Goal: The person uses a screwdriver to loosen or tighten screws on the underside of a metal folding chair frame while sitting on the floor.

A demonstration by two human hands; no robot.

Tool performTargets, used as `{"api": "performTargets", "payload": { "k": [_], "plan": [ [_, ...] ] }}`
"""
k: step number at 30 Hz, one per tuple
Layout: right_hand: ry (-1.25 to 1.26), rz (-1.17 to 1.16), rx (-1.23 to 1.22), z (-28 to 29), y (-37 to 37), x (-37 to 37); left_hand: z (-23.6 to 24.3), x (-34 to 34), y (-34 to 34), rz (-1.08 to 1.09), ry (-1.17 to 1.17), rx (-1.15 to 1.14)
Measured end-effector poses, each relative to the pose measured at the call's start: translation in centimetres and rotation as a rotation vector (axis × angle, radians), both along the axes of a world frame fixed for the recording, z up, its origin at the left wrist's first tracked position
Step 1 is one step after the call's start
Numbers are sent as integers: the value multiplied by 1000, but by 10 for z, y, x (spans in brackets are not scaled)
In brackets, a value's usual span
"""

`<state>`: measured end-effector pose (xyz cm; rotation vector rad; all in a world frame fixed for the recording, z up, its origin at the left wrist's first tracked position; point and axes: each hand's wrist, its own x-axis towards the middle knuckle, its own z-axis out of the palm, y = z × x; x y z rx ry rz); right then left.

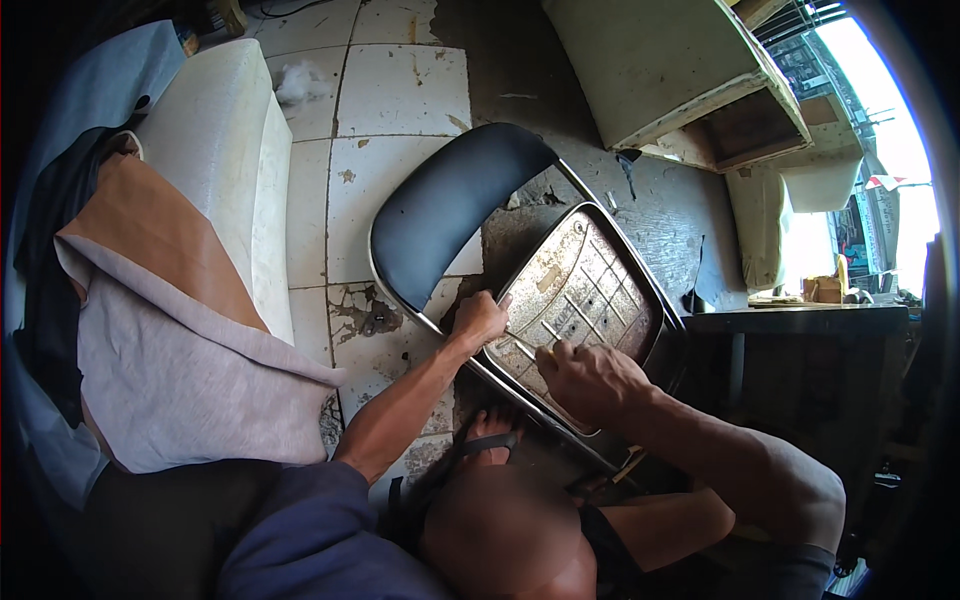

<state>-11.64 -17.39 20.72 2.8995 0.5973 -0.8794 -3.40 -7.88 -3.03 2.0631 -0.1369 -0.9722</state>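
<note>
Two hands at work on an upturned chair [560,290] lying on the tiled floor [400,90]. Left hand [480,318] curled over the near edge of the seat pan [585,290], fingers closed on the metal rim. Right hand [590,378] closed round a thin tool [528,345], tip laid against the rusty underside of the pan; exact kind of tool too small to tell. Seat pan tilted up, underside facing the camera, long axis running from lower left to upper right. Dark backrest [450,205] arching off the pan's upper-left side, pointing away toward the top of the view. Chrome frame tube [520,385] running along the pan's lower edge, just above a sandalled foot [490,430]. To the left, a white cushion [220,150] draped with grey cloth [190,370] and a brown sheet [150,240]. Farther off at upper right, a pale upturned furniture piece [670,70], well apart from the chair.
</note>
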Motion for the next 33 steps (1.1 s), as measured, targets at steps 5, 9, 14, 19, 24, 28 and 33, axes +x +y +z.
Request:
{"api": "performTargets", "payload": {
  "k": [5, 9, 14, 19, 24, 28, 33],
  "plan": [
    [241, -1043, 234, -5, -3, 12, -5, -1, -3, 58, -9, 15],
    [395, -1217, 264, 8, -21, 25, 5, 2, 3, 16, -31, 24],
    [61, -95, -58, 26, -13, 21, 0, 4, 0, 17, -43, -7],
    [101, 5, -166, -4, -5, 15, 4, 6, -1, 8, 82, 4],
    [383, -1412, 252, -6, 0, 31, 6, -1, 1, -9, 22, 60],
    [300, -1020, 212, -10, -5, 29, 0, 6, 5, -14, -53, 47],
    [14, -89, -102, 9, 14, 7, 1, 4, -2, -10, -45, -11]
  ]
}}
